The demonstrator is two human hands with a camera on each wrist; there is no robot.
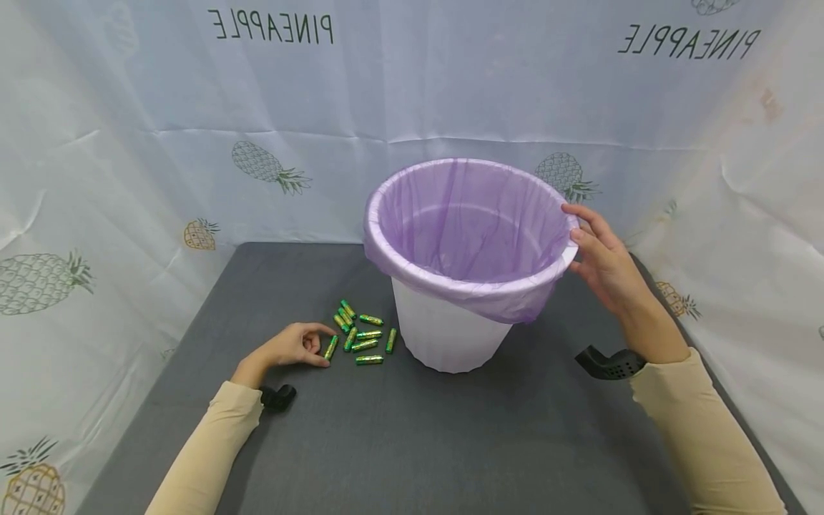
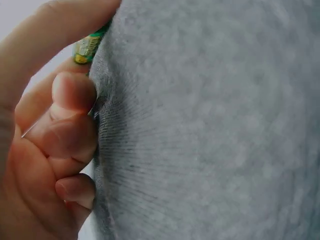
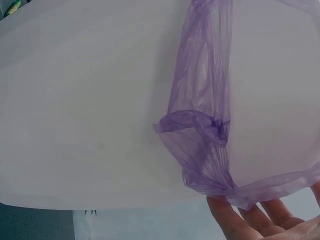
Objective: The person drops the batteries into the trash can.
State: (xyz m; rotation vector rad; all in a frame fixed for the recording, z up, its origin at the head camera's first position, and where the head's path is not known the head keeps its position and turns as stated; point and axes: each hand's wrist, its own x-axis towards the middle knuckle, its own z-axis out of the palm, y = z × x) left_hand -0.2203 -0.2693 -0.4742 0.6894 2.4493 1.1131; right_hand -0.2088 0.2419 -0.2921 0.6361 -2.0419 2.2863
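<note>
My left hand [image 1: 297, 345] is low over the dark table, thumb and index finger at the two ends of a green-and-gold battery [image 1: 331, 347]. In the left wrist view part of that battery [image 2: 87, 48] shows between the fingers; the other fingers are curled into the palm. Several like batteries [image 1: 365, 345] lie loosely grouped just right of this hand. A white trash can [image 1: 450, 329] stands upright beyond them, lined with a purple plastic bag [image 1: 463, 243] folded over its rim. My right hand [image 1: 605, 261] grips the rim on its right side, fingers against the bag's edge [image 3: 280, 186].
The grey table [image 1: 412, 443] is enclosed by a white curtain [image 1: 347, 93] with pineapple prints behind and at both sides. Each wrist carries a black camera mount, the right one [image 1: 610, 363] below the hand.
</note>
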